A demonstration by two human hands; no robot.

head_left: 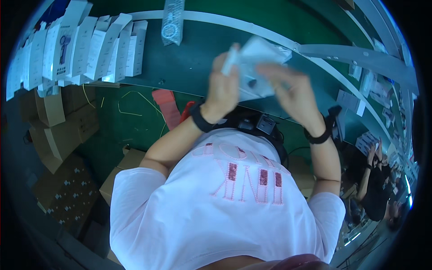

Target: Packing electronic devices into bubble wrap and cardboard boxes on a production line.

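Both of my hands are raised over the dark green conveyor belt (189, 63) and hold one white packet (256, 54) between them. My left hand (222, 87) grips its left end with the fingers pointing up. My right hand (292, 92) closes on its right side, blurred by motion. The packet looks like a clear plastic sleeve with a white card insert. Each wrist wears a black band. My white shirt with pink letters fills the lower middle of the view.
A row of white boxed packs (85, 47) stands at the belt's left end. A clear bagged item (172, 22) lies farther up the belt. Cardboard boxes (63, 130) sit on the floor at left. Other workers (378, 184) sit along the line at right.
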